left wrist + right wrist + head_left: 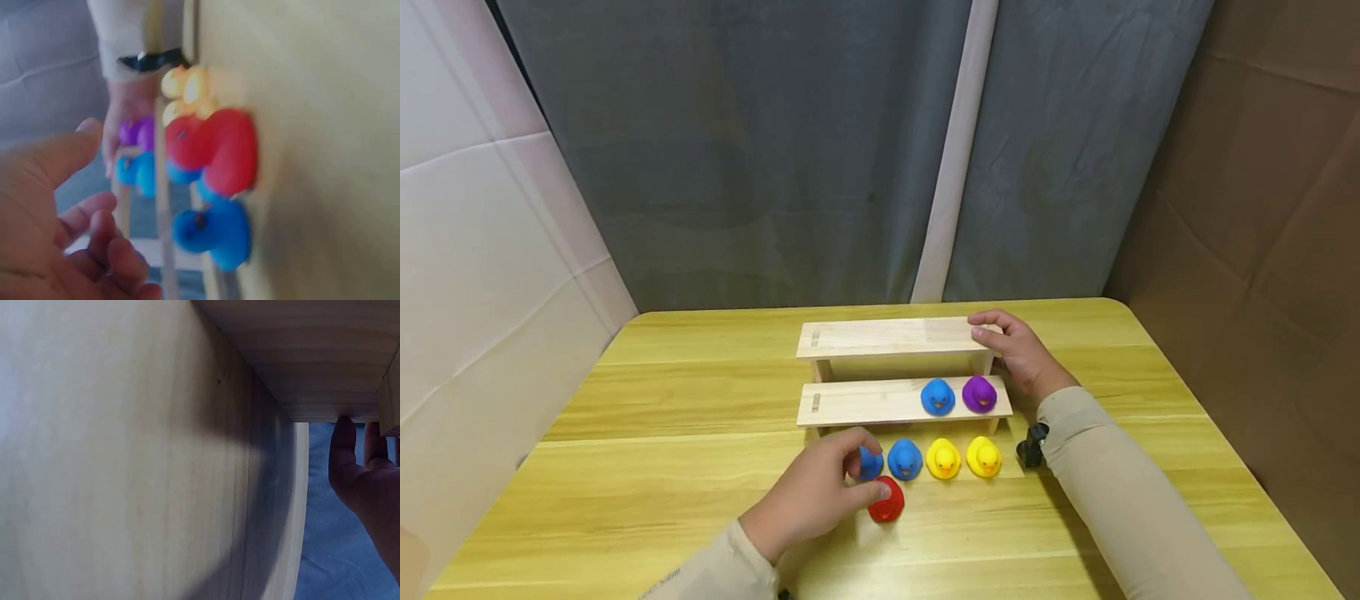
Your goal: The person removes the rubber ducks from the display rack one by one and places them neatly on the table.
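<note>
left grip (820, 487) is loose and holds nothing that shows: in the left wrist view the thumb stands away from the half-bent fingers, with a gap before the ducks. nearest to it is the red duck (889, 510), which seems to rest on the table (685, 433) in front of a row of four others; in the head view the thumb overlaps its near side, though touch is hard to tell. behind the red duck sit the half-hidden blue duck (872, 464), the middle blue duck (906, 461) and two yellow ducks (943, 459). past the row stands the lower shelf (857, 405), bearing the shelf blue duck (937, 397) and the purple duck (980, 395) towards its right end.

right grip (1018, 354) is clasped about the right end of the upper shelf (880, 337), thumb on top.

a careless close of the left fingers could, i'd judge, knock the half-hidden blue duck, since they hang right over it. lifting the red duck by one edge might let it slip or tip, its sides being round. if the right grip pulled or leaned unevenly, the shelves could shift and jolt the two ducks on the lower one.
</note>
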A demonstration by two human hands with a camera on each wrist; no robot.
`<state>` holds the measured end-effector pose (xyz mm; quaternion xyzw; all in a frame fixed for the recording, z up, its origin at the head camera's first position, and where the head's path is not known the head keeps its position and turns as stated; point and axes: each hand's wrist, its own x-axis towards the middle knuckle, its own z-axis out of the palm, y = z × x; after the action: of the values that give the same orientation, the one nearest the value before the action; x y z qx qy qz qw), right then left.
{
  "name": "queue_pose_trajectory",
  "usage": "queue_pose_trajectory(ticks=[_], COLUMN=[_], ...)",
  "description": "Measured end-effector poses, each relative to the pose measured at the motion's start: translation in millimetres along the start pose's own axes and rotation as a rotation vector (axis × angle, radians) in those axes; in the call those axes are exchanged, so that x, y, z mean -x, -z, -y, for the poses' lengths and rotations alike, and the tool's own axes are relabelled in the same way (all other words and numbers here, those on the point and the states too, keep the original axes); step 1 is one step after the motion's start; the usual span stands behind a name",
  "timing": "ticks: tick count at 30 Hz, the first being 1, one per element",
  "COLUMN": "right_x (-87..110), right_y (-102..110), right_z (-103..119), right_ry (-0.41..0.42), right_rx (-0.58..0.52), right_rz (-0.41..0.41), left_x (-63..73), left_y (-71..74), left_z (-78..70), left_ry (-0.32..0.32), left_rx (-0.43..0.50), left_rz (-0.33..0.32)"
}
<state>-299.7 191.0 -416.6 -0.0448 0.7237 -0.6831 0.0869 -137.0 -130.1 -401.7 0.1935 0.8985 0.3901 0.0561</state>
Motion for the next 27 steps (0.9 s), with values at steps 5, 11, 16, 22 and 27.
queue_pose_trajectory(ticks=[5,11,16,22,27], right_x=[-0.4,-1.9,-3.0,-3.4,-4.3], right_y=[1,3,4,3,2], right_z=[-2,-3,-4,-4,-4], right_ry=[0.0,0.006,-0.004,-0.001,-0.001], right_rx=[0.012,0.014,0.004,0.0,-0.006], right_rz=[0.003,-0.002,-0.008,-0.012,-0.006], left_x=[-11.4,-34.1,-54.9,-79.7,-92.5], left_y=[18.5,35.1,43.5,55.8,60.5], left_z=[3.2,23.1,41.3,59.1,70.0], left_ry=[-0.083,-0.155,-0.118,0.007,0.087], left_rx=[0.07,0.078,0.117,0.227,0.358], left_rz=[-0.184,-0.412,-0.502,-0.506,-0.436])
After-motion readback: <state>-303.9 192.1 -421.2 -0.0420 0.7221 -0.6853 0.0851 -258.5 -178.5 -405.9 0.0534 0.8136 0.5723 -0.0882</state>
